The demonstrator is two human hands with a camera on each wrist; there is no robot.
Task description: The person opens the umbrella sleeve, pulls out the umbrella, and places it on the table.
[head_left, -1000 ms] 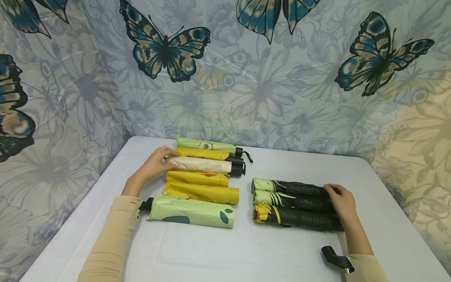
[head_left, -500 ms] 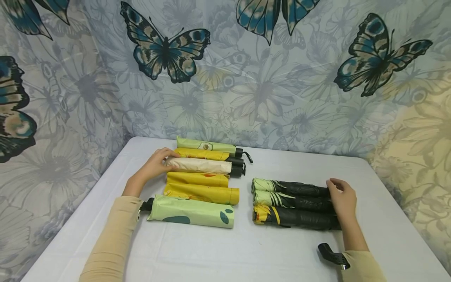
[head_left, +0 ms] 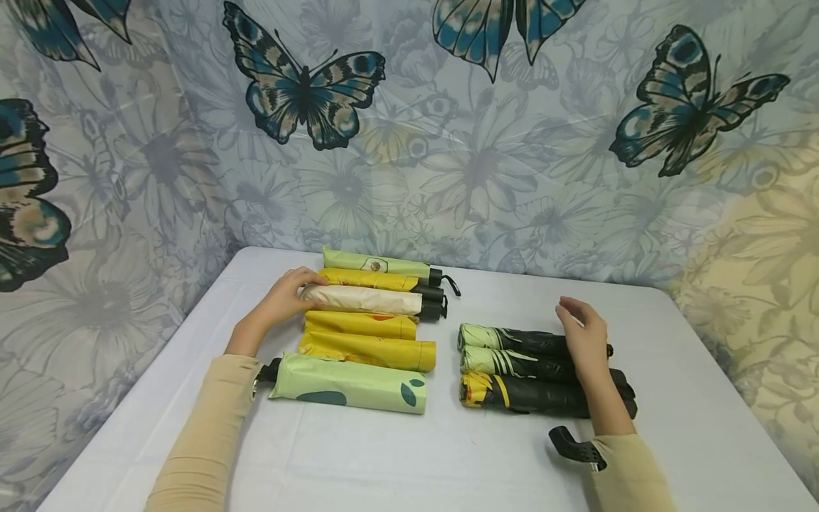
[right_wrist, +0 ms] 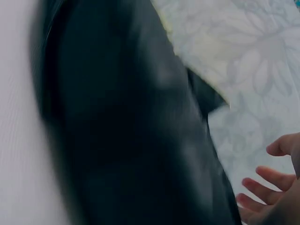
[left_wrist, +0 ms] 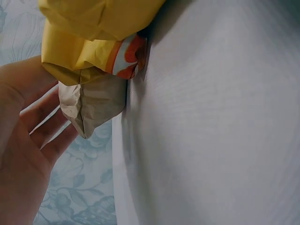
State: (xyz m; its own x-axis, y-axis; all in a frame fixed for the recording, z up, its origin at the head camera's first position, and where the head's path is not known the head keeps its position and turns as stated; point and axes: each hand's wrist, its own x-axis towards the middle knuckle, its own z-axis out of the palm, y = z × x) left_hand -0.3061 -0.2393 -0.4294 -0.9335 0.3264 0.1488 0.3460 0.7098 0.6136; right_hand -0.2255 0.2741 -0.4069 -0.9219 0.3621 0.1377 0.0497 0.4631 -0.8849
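Near the left end of a cream folded umbrella [head_left: 365, 299], my left hand [head_left: 281, 302] rests with its fingers extended. The left wrist view shows the thumb by a yellow umbrella sleeve [left_wrist: 77, 54] and spread fingers behind the cream fabric [left_wrist: 93, 103]. My right hand [head_left: 585, 338] is over the black folded umbrellas, its fingers loose and nothing between them. Two of these black umbrellas have light green ends [head_left: 476, 336]; the nearest one [head_left: 544, 393] has a yellow end. In the right wrist view, black fabric [right_wrist: 126, 117] fills the middle, with the relaxed fingers [right_wrist: 262, 190] at the right.
Behind the cream umbrella lie a yellow umbrella [head_left: 371, 279] and a green umbrella [head_left: 377, 264] with an avocado print. Yellow sleeves [head_left: 371, 352] and a light green sleeve [head_left: 358, 384] with leaf prints lie nearer. A butterfly-print cloth [head_left: 473, 178] hangs behind the white table [head_left: 499, 469].
My right hand has left the handle ends of the black umbrellas and moved left and farther back over them, uncovering their ends. The left hand stays in place.
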